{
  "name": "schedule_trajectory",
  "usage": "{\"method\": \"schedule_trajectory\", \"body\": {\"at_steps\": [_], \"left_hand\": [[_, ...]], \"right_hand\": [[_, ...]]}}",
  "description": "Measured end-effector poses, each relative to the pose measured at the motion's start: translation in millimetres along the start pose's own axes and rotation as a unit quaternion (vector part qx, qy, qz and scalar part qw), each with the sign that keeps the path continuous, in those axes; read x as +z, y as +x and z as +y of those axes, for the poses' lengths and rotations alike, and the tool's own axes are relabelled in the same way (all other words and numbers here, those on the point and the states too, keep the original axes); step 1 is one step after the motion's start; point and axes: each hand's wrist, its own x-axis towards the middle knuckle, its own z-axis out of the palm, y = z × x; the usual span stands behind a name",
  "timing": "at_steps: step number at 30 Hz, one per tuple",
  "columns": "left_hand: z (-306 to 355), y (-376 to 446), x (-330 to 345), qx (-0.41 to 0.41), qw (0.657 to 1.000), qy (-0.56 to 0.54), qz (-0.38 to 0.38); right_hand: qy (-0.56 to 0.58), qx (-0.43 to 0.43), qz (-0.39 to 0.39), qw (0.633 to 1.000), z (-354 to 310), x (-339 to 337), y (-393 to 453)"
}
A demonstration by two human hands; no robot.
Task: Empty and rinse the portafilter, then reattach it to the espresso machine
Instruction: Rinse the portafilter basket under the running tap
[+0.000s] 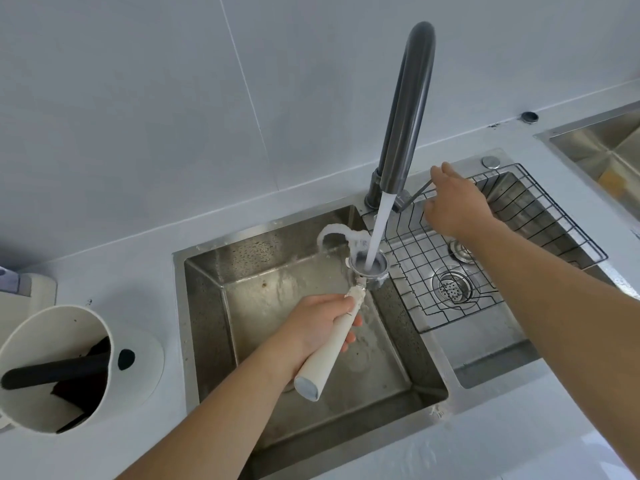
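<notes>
Water from the faucet (405, 109) fills the portafilter (367, 264) basket and overflows into the sink (311, 341). Left hand (318, 327) fingers wrap the cream handle below the basket. Right hand (457, 206) fingers rest, loosely spread, on the faucet lever (417, 194).

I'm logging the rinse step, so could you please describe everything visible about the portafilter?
The portafilter has a round metal basket and a long cream handle with a pale grey end cap. The left hand grips the handle, its fingers wrapped round it, holding it over the sink, basket away from the person. Water from the tap pours into the basket and splashes out leftward.
</notes>
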Motion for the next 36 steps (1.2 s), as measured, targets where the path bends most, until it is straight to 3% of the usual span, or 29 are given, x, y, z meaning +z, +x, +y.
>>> {"method": "schedule_trajectory", "body": {"at_steps": [13, 18, 31, 36], "left_hand": [[-5.7, 1.9, -12.4, 0.066, 0.997, 0.035, -0.007], [-10.2, 3.0, -12.0, 0.075, 0.997, 0.011, -0.024], [-1.6, -2.9, 15.9, -0.031, 0.978, -0.189, -0.087], [-1.3, -2.5, 15.8, -0.047, 0.972, -0.211, -0.093]], "right_hand": [[0.153, 0.069, 0.006, 0.986, 0.1, 11.3, -0.1], [0.154, 0.064, -0.009, 0.986, -0.6, 10.4, -2.5], [0.097, 0.048, -0.038, 0.993, 3.8, 3.8, -0.8], [0.096, 0.053, -0.034, 0.993, 5.6, 4.2, -0.4]]}}
